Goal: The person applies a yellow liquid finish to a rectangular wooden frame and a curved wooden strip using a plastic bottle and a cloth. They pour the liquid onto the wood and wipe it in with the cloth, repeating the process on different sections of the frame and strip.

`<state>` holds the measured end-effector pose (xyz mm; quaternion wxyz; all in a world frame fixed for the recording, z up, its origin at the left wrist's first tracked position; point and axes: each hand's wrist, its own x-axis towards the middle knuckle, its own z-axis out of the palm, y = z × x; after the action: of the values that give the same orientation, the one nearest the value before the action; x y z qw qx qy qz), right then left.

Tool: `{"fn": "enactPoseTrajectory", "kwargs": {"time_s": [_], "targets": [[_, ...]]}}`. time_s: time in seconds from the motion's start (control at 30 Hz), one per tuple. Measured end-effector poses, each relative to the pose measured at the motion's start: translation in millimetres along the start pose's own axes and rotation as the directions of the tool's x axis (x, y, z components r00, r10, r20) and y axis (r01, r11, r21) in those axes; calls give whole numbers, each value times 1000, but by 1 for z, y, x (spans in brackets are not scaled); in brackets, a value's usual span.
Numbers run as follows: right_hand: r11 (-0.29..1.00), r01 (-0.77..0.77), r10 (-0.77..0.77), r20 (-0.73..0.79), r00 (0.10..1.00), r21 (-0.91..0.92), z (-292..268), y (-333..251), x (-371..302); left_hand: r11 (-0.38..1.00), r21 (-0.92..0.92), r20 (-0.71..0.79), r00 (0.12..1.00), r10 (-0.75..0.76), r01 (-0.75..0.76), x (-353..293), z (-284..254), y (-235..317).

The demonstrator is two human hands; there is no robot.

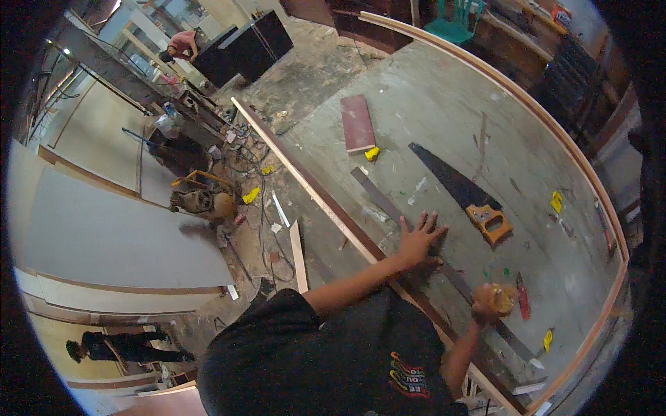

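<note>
A long, narrow dark strip (378, 188) lies across the greenish-grey work surface (416, 104). My left hand (418, 241) rests on it, palm down with fingers spread. Farther along the strip, my right hand (484, 305) is closed around a yellowish, shiny, crumpled lump (501, 299); its exact kind does not show. Just beyond that lump lies a red-handled tool (522, 297). A handsaw (454, 184) with an orange handle is flat on the surface, ahead of both hands. At the far side sits a maroon rectangular block (357, 123).
Light wooden edging (541, 114) borders the surface. Yellow scraps (556, 202) are scattered on it. To the left, cables, offcuts and a machine (208, 203) clutter the floor. One person (125, 347) stands lower left; another (184, 45) bends near black cabinets (253, 47). A green chair (452, 26) stands beyond.
</note>
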<state>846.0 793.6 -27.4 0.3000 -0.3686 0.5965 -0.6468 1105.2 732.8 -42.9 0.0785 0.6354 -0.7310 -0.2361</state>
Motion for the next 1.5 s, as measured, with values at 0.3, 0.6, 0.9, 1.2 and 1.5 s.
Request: {"fn": "enactPoseTrajectory", "kwargs": {"time_s": [0.3,0.6,0.9,1.2,1.5], "targets": [[1000,-26,24,-187,982,-12,-52,-19,11,997,-40,-23,998,64,-65,4,21,-5],[994,-17,21,44,999,-104,-14,-21,4,997,-48,12,998,61,-60,-4,22,-3],[984,129,-55,484,873,-121,86,-28,-16,989,-3,-260,955,141,-147,19,81,-23],[979,66,25,431,902,-194,49,-29,-10,989,18,-185,972,147,-146,16,59,-24],[990,-97,116,-203,972,98,-87,26,48,976,200,28,995,-95,88,-5,8,-15]]}}
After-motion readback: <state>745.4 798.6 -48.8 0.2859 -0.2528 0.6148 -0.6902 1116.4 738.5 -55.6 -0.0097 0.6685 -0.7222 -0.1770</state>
